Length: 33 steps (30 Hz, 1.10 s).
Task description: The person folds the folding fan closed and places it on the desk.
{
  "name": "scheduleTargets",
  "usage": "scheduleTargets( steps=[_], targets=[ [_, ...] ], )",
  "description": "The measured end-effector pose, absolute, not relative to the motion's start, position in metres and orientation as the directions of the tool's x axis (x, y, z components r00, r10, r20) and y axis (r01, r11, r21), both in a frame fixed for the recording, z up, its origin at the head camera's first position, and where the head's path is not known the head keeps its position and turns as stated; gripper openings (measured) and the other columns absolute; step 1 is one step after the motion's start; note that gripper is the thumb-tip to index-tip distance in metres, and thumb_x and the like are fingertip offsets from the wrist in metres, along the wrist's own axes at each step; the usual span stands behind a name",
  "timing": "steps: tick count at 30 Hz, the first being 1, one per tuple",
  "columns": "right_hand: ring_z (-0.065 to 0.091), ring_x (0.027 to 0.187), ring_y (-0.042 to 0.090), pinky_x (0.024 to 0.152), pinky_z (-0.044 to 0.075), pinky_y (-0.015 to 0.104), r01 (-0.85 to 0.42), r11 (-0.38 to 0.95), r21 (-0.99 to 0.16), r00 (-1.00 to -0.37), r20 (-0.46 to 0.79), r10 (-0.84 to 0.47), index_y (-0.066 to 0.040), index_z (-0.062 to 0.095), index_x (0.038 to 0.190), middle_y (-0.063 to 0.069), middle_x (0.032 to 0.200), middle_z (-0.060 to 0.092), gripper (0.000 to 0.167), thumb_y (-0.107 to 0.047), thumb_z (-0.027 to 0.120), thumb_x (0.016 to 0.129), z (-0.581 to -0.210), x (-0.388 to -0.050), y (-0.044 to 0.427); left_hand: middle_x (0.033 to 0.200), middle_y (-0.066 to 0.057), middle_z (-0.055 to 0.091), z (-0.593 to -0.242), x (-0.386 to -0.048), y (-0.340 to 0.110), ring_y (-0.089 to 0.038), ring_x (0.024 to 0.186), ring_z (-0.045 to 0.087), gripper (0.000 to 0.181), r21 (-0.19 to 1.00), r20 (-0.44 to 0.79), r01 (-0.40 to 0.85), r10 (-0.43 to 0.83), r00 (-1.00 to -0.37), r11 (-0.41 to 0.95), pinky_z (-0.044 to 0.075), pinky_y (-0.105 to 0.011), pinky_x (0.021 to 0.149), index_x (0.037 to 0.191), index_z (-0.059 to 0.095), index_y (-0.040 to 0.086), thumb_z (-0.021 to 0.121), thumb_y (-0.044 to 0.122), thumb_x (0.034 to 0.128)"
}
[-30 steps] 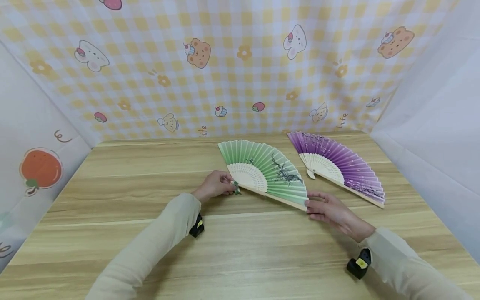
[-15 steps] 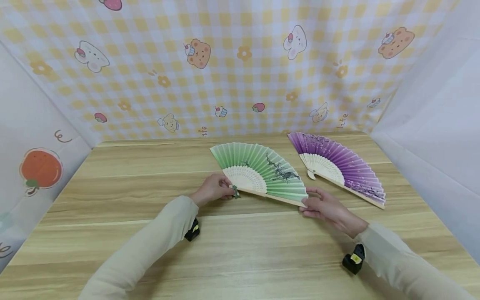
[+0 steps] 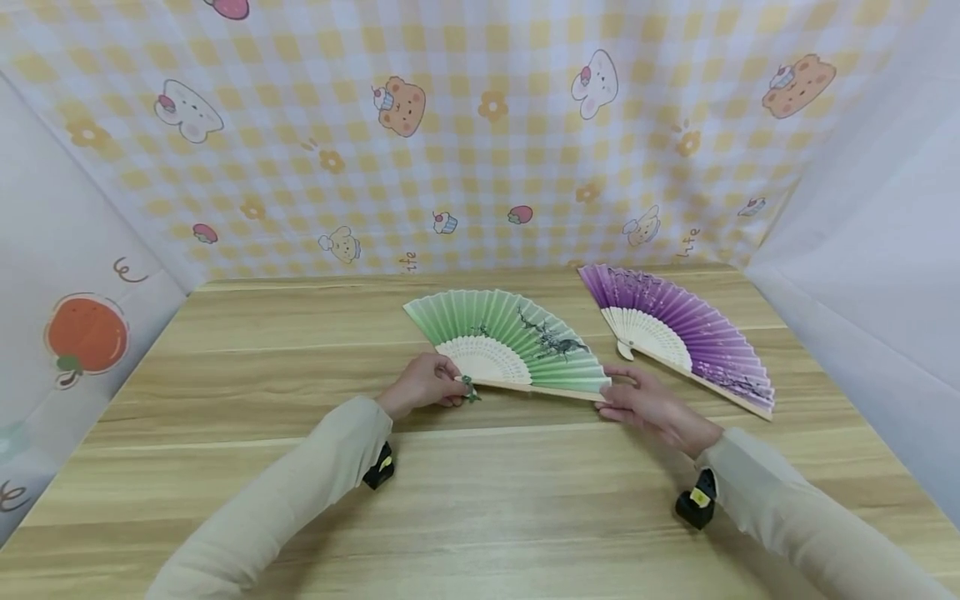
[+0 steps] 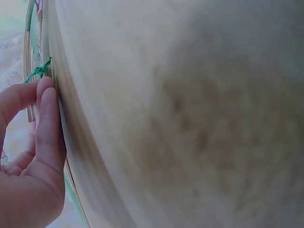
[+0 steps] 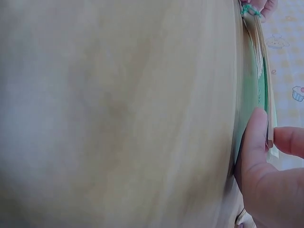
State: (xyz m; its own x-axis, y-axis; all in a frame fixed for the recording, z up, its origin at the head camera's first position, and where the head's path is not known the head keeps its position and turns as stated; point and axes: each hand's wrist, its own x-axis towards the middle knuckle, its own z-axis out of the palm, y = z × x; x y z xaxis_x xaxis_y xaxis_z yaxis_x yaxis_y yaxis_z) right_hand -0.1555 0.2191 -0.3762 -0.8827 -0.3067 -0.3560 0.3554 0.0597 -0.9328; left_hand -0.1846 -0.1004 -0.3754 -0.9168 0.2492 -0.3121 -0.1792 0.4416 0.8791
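A green folding fan (image 3: pixel 495 312), spread out and printed with a dark branch, lies near the middle of the table in the head view. At its pivot end, by a knotted green cord (image 4: pixel 39 72), my left hand (image 3: pixel 423 383) pinches it between thumb and fingers. My right hand (image 3: pixel 654 408) holds the outer end of the near guard stick; in the right wrist view the thumb (image 5: pixel 256 130) and a finger sit on either side of that stick. Both wrist views show the fan nearly edge-on, so most of its face is hidden there.
A spread purple folding fan (image 3: pixel 675 321) lies at the back right, just beyond my right hand. Wood-grain table (image 3: pixel 495 508) extends in front and to the left. A yellow checked cloth (image 3: pixel 465 167) hangs behind its back edge.
The green fan has shifted left and turned slightly, its right end swinging away from me. My right hand has moved left and back with it; my left hand stays at the pivot. The purple fan is still.
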Motion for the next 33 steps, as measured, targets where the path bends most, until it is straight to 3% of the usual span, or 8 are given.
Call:
scheduleTargets(
  steps=[17, 33],
  targets=[
    [0.059, 0.086, 0.019, 0.085, 0.047, 0.029, 0.318, 0.032, -0.947, -0.898, -0.312, -0.311, 0.01, 0.015, 0.133, 0.018, 0.101, 0.045, 0.056, 0.004, 0.046, 0.088, -0.376, -0.173, 0.213, 0.069, -0.011, 0.065, -0.378, -0.182, -0.106, -0.013, 0.057, 0.061, 0.014, 0.887, -0.328, -0.209, 0.242, -0.913, 0.413, 0.054, -0.026, 0.057, 0.078, 0.05, -0.001, 0.063, 0.001, 0.0781],
    [0.058, 0.087, 0.017, 0.085, 0.047, 0.029, 0.33, 0.132, -0.935, -0.892, -0.354, -0.28, 0.006, 0.012, 0.136, 0.017, 0.102, 0.048, 0.057, 0.004, 0.044, 0.089, -0.372, -0.186, 0.2, 0.066, -0.01, 0.064, -0.378, -0.179, -0.111, -0.012, 0.055, 0.06, 0.012, 0.864, -0.359, -0.253, 0.18, -0.916, 0.436, 0.053, -0.024, 0.055, 0.076, 0.051, 0.0, 0.063, 0.001, 0.0782]
  ],
)
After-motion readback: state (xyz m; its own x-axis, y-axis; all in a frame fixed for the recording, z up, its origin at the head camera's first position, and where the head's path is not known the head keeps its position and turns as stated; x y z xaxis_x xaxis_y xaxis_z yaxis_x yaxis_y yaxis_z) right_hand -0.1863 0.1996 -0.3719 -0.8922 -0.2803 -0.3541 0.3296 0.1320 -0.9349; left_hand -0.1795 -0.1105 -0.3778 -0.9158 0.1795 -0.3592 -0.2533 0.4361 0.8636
